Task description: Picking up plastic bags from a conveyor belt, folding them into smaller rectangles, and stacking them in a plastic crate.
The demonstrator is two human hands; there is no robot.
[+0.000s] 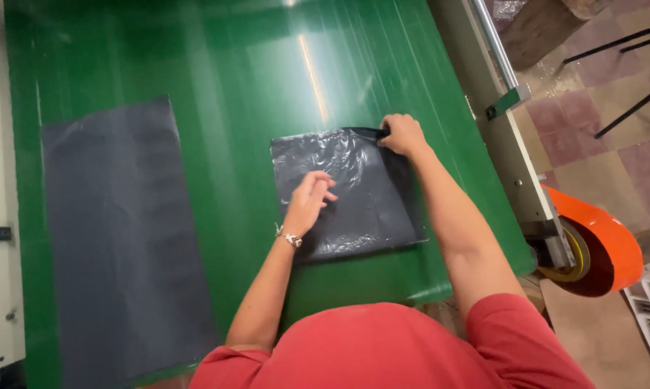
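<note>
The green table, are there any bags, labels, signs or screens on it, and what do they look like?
Folded black plastic bag: middle of the green table, shiny, squarish, under both hands.
Flat dark grey sheet: left side, long rectangle.
Orange roll: right of the table, round.
No labels, signs or screens.

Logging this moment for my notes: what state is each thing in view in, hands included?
Folded black plastic bag: flat on the green table, top right corner lifted.
Long dark sheet: spread flat, untouched.
Right hand: pinching the bag's top right corner.
Left hand: open, fingers resting on the bag.
Orange tape roll: mounted at the table's right edge.
</note>
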